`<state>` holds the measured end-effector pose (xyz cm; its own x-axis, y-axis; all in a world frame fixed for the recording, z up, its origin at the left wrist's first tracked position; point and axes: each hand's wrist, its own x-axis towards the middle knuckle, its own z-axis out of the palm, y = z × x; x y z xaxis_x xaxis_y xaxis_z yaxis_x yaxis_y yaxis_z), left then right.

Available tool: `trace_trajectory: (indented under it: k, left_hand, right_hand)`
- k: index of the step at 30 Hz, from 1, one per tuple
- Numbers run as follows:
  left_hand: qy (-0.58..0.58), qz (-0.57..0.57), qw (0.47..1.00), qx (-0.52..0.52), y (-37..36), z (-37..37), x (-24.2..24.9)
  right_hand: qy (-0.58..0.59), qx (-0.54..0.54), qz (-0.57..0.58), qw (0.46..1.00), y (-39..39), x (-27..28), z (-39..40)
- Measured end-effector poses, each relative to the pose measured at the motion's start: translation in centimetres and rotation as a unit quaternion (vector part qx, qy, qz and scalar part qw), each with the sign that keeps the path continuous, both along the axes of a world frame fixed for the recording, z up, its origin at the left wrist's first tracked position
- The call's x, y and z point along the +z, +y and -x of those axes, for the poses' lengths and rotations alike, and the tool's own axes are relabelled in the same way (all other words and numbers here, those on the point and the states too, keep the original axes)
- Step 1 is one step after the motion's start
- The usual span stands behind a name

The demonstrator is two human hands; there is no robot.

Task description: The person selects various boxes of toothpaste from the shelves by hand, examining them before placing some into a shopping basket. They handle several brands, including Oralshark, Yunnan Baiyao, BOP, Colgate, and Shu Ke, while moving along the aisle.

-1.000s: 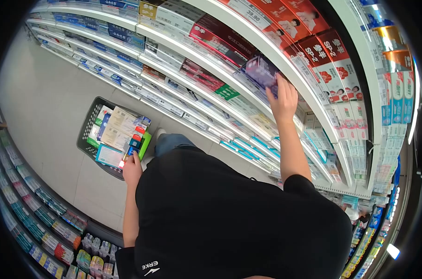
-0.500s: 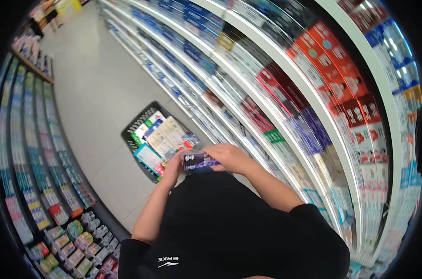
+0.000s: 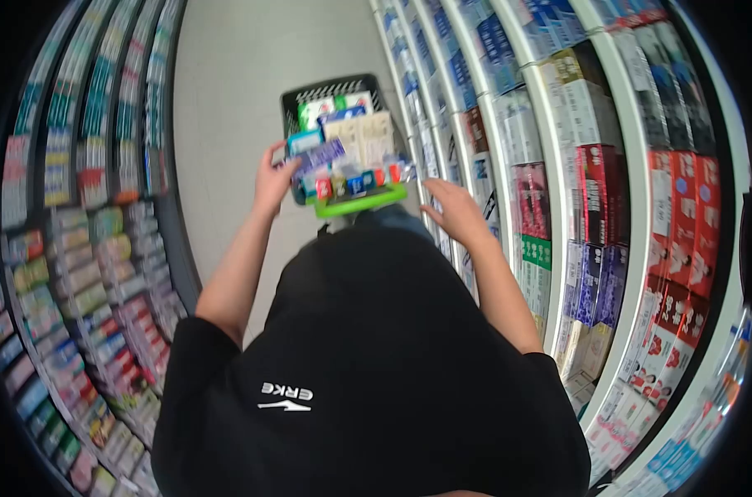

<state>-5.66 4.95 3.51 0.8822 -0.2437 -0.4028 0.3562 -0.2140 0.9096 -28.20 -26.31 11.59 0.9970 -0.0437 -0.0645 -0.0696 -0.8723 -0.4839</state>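
My left hand (image 3: pixel 274 180) grips one end of a slim purple box (image 3: pixel 320 156) and has it over the left side of a black shopping basket (image 3: pixel 330 86). Inside the basket lie cream-coloured boxes (image 3: pixel 359 139), green-and-white packs (image 3: pixel 316 112), a teal-edged box (image 3: pixel 305 141) and several small colourful items near me. The basket's bright green handle (image 3: pixel 361 200) is on the side closest to my body. To the right of the basket, my right hand (image 3: pixel 455 207) is held open beside the shelving, its fingers apart and nothing in them.
Shelving with rows of boxed goods (image 3: pixel 595 195) runs along my right, including red boxes (image 3: pixel 681 224) and purple boxes (image 3: pixel 600 273). On my left stands another shelf unit (image 3: pixel 94 157) with small packs lower down. Grey floor (image 3: pixel 235 99) stretches between them.
Both hands held the purple box before; my right hand has let go and moved right. My left hand has carried the box over the basket. The view has turned.
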Motion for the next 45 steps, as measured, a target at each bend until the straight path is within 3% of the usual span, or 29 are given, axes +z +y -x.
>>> trace_trajectory:
  k: [5,8,11,14,17,20,22,23,25,27,29,31,37,45]
  left_hand:
    - [-0.005,-0.194,0.981,0.019,1.7,-1.3,-5.7]
    - [-0.041,-0.275,0.961,-0.006,1.5,-0.6,-11.5]
    - [-0.003,-0.296,0.955,-0.030,0.1,1.3,-14.1]
    - [0.040,-0.220,0.966,-0.128,-0.6,3.0,-16.6]
    - [0.047,-0.248,0.952,-0.175,-1.1,3.2,-13.9]
    - [-0.031,-0.278,0.939,-0.199,-0.8,3.4,-15.4]
    - [-0.086,-0.311,0.920,-0.221,-1.1,4.3,-14.3]
    - [-0.092,-0.321,0.912,-0.238,-1.7,4.7,-11.1]
    - [-0.206,-0.357,0.881,-0.233,-2.3,5.8,-11.0]
    - [-0.149,-0.279,0.908,-0.275,-3.6,6.6,-4.3]
    - [-0.164,-0.195,0.918,-0.305,-4.3,8.9,-4.1]
    - [-0.206,-0.291,0.828,-0.433,-4.4,9.4,-2.6]
    - [-0.203,-0.260,0.833,-0.444,-3.2,8.8,-2.9]
    - [-0.251,-0.272,0.841,-0.396,-2.4,11.3,-2.7]
  right_hand:
    - [0.095,-0.016,-0.015,0.995,0.7,-0.9,2.0]
    - [0.111,-0.016,0.002,0.994,1.1,-0.9,2.7]
    - [0.144,-0.013,0.004,0.989,1.3,-0.7,2.8]
    - [0.131,0.001,-0.004,0.991,1.7,-1.1,2.3]
    - [0.098,0.039,0.006,0.994,2.2,-4.2,1.8]
    - [0.063,0.095,0.025,0.993,3.4,-7.9,-0.1]
    - [0.109,0.121,0.064,0.985,4.5,-9.4,-1.4]
    - [0.065,0.110,0.045,0.991,5.0,-9.4,-1.7]
    - [0.057,0.126,0.041,0.990,4.7,-10.5,-2.3]
    - [0.117,0.104,0.009,0.988,4.6,-11.0,-3.3]
    - [0.150,0.105,0.009,0.983,4.4,-11.8,-4.5]
    - [0.192,0.108,0.026,0.975,4.6,-11.5,-5.1]
    - [0.082,0.046,0.034,0.995,5.6,-12.5,-3.3]
    - [0.119,0.086,-0.022,0.989,5.3,-11.8,-1.3]
